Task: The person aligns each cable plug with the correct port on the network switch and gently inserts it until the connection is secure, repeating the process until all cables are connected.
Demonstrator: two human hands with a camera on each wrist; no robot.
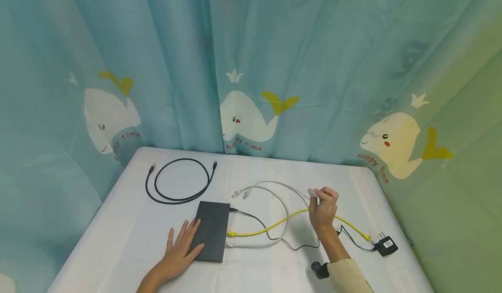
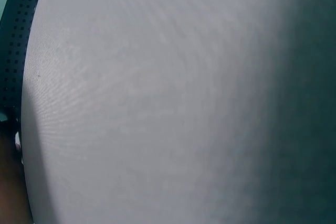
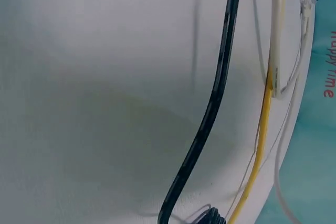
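My left hand [image 1: 178, 251] lies with spread fingers on a flat black router box [image 1: 211, 232], whose perforated edge [image 2: 20, 40] shows in the left wrist view. Raised over the table, my right hand [image 1: 323, 208] pinches a clear network plug [image 1: 312, 192] between thumb and fingers. A grey network cable [image 1: 282, 184] runs toward that hand, its other plug [image 1: 246, 194] lying on the table. Plugged into the router's right side are a yellow network cable [image 1: 262, 230], a white network cable [image 1: 259, 245] and a thin black power cord [image 1: 252, 216].
A coiled black network cable [image 1: 182, 200] lies at the back left. The power adapter [image 1: 386, 245] sits at the right with its prongs up, beside the yellow cable's far plug [image 1: 368, 239]. A blue curtain [image 1: 274, 44] hangs behind the white table [image 1: 129, 223].
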